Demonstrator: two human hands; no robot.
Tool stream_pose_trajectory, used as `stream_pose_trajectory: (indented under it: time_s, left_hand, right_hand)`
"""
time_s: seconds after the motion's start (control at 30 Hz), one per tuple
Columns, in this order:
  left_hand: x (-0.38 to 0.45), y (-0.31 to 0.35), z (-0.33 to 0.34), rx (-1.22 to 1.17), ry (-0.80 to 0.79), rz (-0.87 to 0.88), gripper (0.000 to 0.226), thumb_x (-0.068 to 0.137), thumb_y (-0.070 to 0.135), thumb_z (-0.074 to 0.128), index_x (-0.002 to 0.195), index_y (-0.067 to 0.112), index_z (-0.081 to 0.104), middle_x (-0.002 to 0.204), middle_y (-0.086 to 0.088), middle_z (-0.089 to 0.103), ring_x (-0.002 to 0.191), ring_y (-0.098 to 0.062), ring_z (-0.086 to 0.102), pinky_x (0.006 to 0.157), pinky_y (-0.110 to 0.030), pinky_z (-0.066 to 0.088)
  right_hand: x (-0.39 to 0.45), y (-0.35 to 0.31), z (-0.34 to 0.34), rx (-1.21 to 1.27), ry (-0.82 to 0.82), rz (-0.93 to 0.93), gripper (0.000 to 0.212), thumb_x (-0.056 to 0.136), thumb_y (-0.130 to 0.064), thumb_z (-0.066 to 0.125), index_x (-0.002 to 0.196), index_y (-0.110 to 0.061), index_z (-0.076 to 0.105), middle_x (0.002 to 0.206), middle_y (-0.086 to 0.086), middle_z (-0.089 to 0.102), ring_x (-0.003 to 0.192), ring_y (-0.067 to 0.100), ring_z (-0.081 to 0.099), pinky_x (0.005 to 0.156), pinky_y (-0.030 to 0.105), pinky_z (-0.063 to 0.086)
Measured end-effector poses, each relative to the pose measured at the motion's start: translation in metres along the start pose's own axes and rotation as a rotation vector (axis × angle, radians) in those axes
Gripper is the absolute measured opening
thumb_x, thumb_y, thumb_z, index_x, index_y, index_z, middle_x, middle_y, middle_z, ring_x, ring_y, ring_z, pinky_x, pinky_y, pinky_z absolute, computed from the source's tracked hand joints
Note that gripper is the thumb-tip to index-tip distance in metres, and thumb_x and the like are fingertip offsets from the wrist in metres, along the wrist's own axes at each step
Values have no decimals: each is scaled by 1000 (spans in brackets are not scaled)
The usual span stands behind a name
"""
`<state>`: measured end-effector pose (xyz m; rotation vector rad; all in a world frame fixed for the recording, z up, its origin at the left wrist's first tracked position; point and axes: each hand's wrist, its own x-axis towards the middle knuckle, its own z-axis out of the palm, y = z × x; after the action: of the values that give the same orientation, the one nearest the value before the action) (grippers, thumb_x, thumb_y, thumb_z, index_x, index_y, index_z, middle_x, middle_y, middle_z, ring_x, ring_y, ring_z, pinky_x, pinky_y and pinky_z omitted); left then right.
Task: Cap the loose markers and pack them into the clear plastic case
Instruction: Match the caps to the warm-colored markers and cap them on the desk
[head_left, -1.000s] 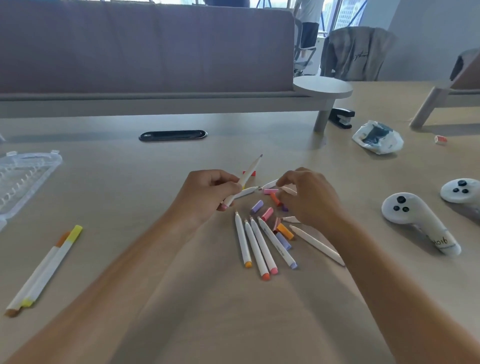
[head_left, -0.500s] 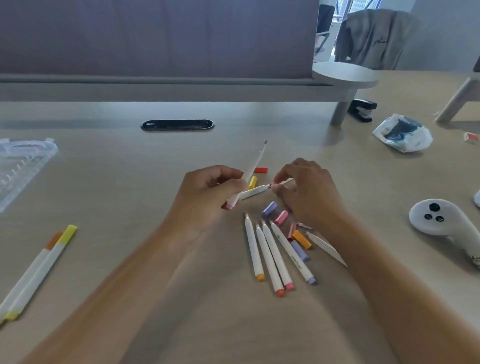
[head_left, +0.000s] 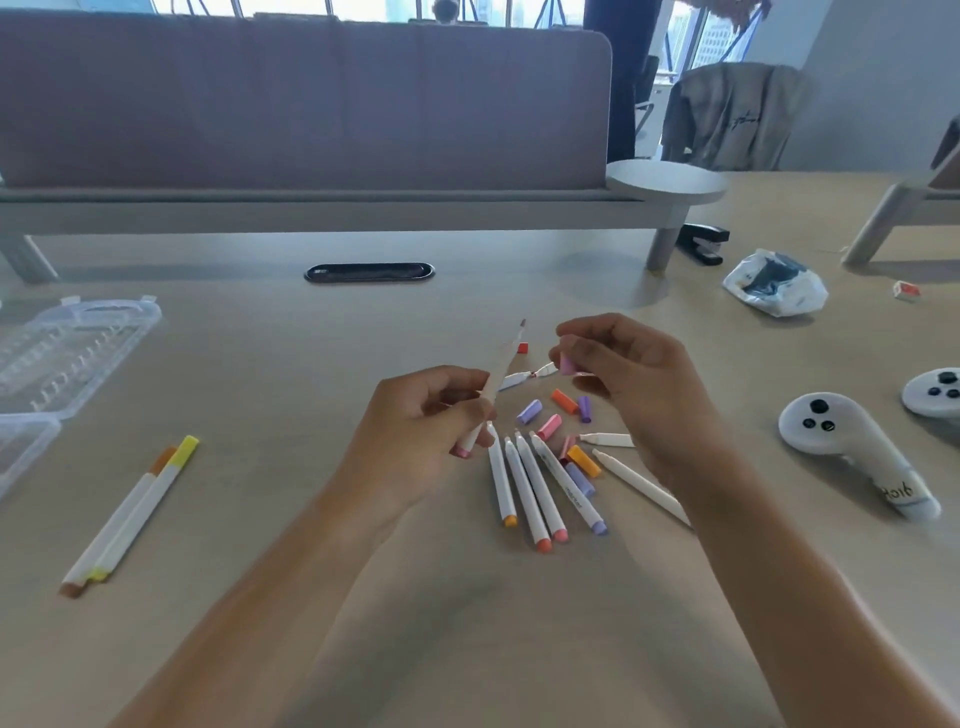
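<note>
I'm at the capping step. My left hand (head_left: 423, 415) has its fingers wrapped round a marker (head_left: 493, 387), bare tip angled up and away. My right hand (head_left: 623, 374) pinches a pink cap (head_left: 567, 365) just beside that tip, not yet on it. Next I judge the cap must line up with the tip and push home. More markers and caps lie loose on the counter (head_left: 467, 623); the case (head_left: 67, 353) sits open, far left.

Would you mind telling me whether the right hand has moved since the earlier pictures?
Yes. The right hand has lifted off the loose markers on the table, now pinching a pink cap.
</note>
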<state>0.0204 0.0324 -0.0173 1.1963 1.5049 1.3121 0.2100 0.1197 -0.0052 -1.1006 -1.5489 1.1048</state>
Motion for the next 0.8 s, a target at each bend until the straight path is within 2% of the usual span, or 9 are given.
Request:
stream_pose_trajectory:
  time_s: [0.17, 0.3, 0.43, 0.53, 0.67, 0.8]
  left_hand:
    - [-42, -3, 5, 34, -3, 19, 25, 91, 0, 66, 93, 21, 78, 86, -6, 76, 70, -28, 71, 68, -34, 56]
    - [-68, -9, 9, 65, -15, 23, 26, 91, 0, 66, 94, 23, 78, 84, -8, 77, 79, -35, 69, 68, -36, 52]
    - [-81, -12, 8, 104, -18, 5, 23, 93, 6, 67, 97, 26, 78, 85, -4, 78, 77, -26, 71, 70, -35, 54]
    - [-88, -13, 5, 106, -1, 4, 23, 94, 5, 67, 97, 26, 77, 86, 1, 79, 74, -18, 72, 70, -34, 54]
    - [-92, -13, -1, 58, 13, -6, 24, 95, 3, 65, 100, 23, 77, 88, 1, 79, 74, -21, 73, 69, -34, 56]
    - [-91, -14, -9, 12, 33, -13, 21, 97, 3, 63, 109, 15, 76, 90, -1, 79, 74, -20, 74, 70, -36, 59]
  right_hand:
    - [-33, -9, 2, 187, 108, -9, 16, 101, -12, 64, 99, -21, 77, 92, 5, 79, 96, 24, 75, 89, 33, 59]
    - [-52, -11, 5, 199, 123, -16, 15, 101, -10, 64, 100, -17, 77, 92, 4, 80, 94, 23, 77, 90, 36, 62]
    - [-69, -10, 13, 242, 65, -20, 15, 99, -3, 63, 101, -10, 76, 92, 6, 80, 88, 19, 76, 80, 27, 60]
    - [-74, -10, 17, 192, 52, -36, 15, 100, -7, 63, 102, -14, 76, 91, 2, 81, 92, 19, 77, 86, 33, 61]
    - [-76, -13, 22, 190, 29, -53, 13, 99, -6, 64, 106, -8, 74, 90, -3, 81, 93, 15, 77, 90, 33, 62]
    - [-78, -15, 33, 187, -60, -48, 14, 99, -4, 64, 108, -7, 75, 98, 1, 81, 100, 18, 77, 95, 41, 58]
